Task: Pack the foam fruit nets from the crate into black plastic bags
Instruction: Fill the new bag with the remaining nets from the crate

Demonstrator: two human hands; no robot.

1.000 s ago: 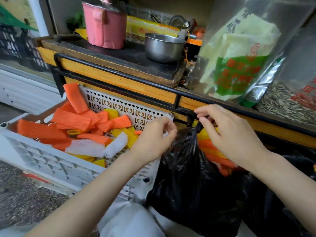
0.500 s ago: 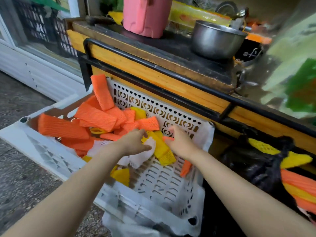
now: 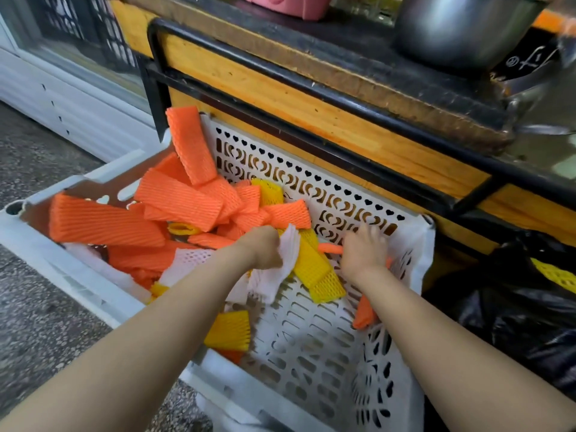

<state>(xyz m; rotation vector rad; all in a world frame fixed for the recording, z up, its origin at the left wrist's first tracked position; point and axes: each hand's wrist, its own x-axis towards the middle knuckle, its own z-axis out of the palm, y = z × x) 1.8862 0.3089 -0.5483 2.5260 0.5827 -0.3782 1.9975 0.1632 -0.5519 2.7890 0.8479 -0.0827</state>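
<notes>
Under yellow wooden counter point(image 3: 311, 120), white perforated plastic crate point(image 3: 311, 363) heaped at 10 o'clock with orange, yellow, white foam fruit nets point(image 3: 103, 226). Left hand point(image 3: 261, 247) bunched around white foam net point(image 3: 280, 275) for bagging; right hand point(image 3: 363, 254) atop orange foam net point(image 3: 330, 248), grip unclear. Black plastic bag point(image 3: 514, 322) ready at 3 o'clock.

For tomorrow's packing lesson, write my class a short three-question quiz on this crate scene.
1. True or false: the left hand grips a white net.
2. Where does the black bag lie, relative to the crate? A) inside it B) on its right C) on its left
3. Fill in: most nets in the crate are ____.
Key: 1 true; 2 B; 3 orange.
</notes>
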